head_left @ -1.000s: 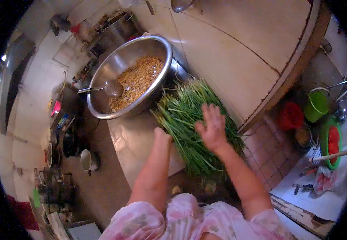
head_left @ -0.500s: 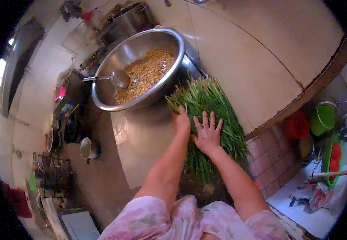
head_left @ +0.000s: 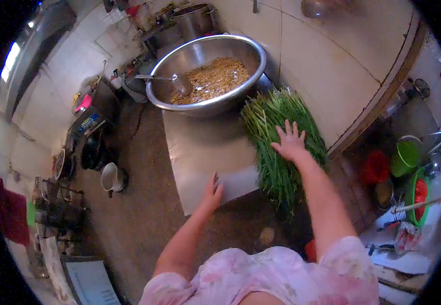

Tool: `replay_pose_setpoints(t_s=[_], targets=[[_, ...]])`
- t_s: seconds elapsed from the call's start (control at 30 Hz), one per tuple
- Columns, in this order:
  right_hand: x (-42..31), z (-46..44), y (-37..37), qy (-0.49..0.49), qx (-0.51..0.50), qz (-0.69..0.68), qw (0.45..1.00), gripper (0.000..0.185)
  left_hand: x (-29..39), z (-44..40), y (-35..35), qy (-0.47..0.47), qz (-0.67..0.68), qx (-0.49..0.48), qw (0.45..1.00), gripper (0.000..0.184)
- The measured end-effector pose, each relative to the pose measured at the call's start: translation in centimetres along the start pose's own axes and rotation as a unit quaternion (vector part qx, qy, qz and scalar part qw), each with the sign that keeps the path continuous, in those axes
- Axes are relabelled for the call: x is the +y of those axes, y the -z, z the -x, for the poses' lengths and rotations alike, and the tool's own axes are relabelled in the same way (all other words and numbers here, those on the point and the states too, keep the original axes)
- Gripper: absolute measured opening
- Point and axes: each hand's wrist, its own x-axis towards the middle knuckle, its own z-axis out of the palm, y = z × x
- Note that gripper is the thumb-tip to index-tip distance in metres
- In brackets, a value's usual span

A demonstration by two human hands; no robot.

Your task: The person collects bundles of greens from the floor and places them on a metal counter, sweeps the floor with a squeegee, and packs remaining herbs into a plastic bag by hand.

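A thick bundle of long green chive-like stalks (head_left: 281, 175) lies at the right side of a shiny metal-coloured table (head_left: 205, 147). My right hand (head_left: 290, 141) rests flat on top of the stalks, its fingers spread. My left hand (head_left: 212, 195) is apart from the bundle, over the near part of the table. Its fingers point forward with the thumb a little apart, slightly blurred, and I see nothing held in it. Behind, a large steel bowl (head_left: 253, 51) holds a heap of tan grains or beans (head_left: 215, 79), with a metal ladle (head_left: 181, 84) lying in it.
A tiled wall (head_left: 322, 56) borders the right side. On the floor to the left stands a pale pot (head_left: 113, 178). A green bucket (head_left: 406, 157), a red bucket (head_left: 375, 166) and a green basin (head_left: 421, 198) with red contents stand at the right. A large pot (head_left: 192, 23) sits at the back.
My left hand has left the stalks and moved left and nearer to me. My right hand stays on the bundle. The view has shifted, so the bowl and stalks appear further right.
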Motion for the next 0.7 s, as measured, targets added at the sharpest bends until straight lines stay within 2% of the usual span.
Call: replay_pose_setpoints(t_s=[0.03, 0.07, 0.1, 0.13, 0.17, 0.2, 0.23, 0.27, 0.37, 0.4, 0.43, 0.5, 0.57, 0.63, 0.7], targets=[[-0.8, 0.2, 1.1, -0.009, -0.024, -0.009, 1.000, 0.065, -3.3, 3.8, 3.6, 0.009, -0.064, -0.022, 0.998, 0.055], [-2.0, 0.4, 2.3, -0.024, 0.000, 0.022, 0.999, 0.063, -0.9, 8.6, 7.1, 0.012, -0.245, -0.032, 0.969, 0.051], [-3.5, 0.8, 3.7, -0.039, 0.024, 0.053, 0.998, 0.060, -3.6, 12.5, 11.0, -0.076, -0.358, -0.038, 0.930, 0.049], [-5.2, 1.6, 4.5, -0.056, 0.049, 0.085, 0.994, 0.059, -2.6, 17.6, 13.6, 0.036, -0.405, -0.018, 0.914, 0.048], [-7.6, 1.6, 3.5, -0.042, 0.117, 0.095, 0.988, 0.053, -9.6, 22.7, 17.8, 0.115, -0.275, 0.020, 0.954, 0.045], [-10.6, 1.7, 2.2, -0.027, 0.184, 0.107, 0.977, 0.047, -14.3, 28.2, 20.5, 0.166, -0.133, 0.135, 0.968, 0.039], [-15.0, 2.8, 1.6, 0.030, 0.217, 0.080, 0.972, 0.038, -16.5, 33.8, 23.7, 0.302, -0.056, 0.170, 0.936, 0.034], [-19.4, 2.9, -1.5, 0.094, 0.215, 0.060, 0.970, 0.032, -17.6, 39.2, 24.6, 0.318, -0.056, 0.274, 0.906, 0.038], [-36.9, 11.8, -7.0, 0.352, 0.000, -0.058, 0.934, 0.036, -22.7, 54.8, 28.3, 0.471, 0.075, 0.409, 0.778, 0.035], [-42.5, 16.8, -8.6, 0.456, 0.079, -0.007, 0.887, 0.042, -22.9, 58.9, 27.8, 0.498, 0.105, 0.451, 0.733, 0.034], [-47.5, 20.5, -11.9, 0.542, 0.041, -0.082, 0.836, 0.041, -23.1, 62.8, 26.9, 0.514, 0.137, 0.487, 0.693, 0.034], [-54.9, 27.8, -14.5, 0.685, -0.026, -0.081, 0.724, 0.041, -23.7, 67.8, 24.1, 0.522, 0.193, 0.532, 0.638, 0.033], [-59.4, 32.3, -17.2, 0.750, -0.123, -0.138, 0.635, 0.042, -24.0, 69.4, 21.2, 0.514, 0.246, 0.560, 0.601, 0.032], [-62.4, 33.3, -17.3, 0.792, -0.138, -0.092, 0.588, 0.036, -24.6, 68.3, 19.3, 0.497, 0.295, 0.574, 0.580, 0.031], [-66.2, 32.1, -19.7, 0.789, -0.171, -0.073, 0.585, 0.031, -25.4, 66.7, 18.5, 0.485, 0.331, 0.576, 0.569, 0.030]])
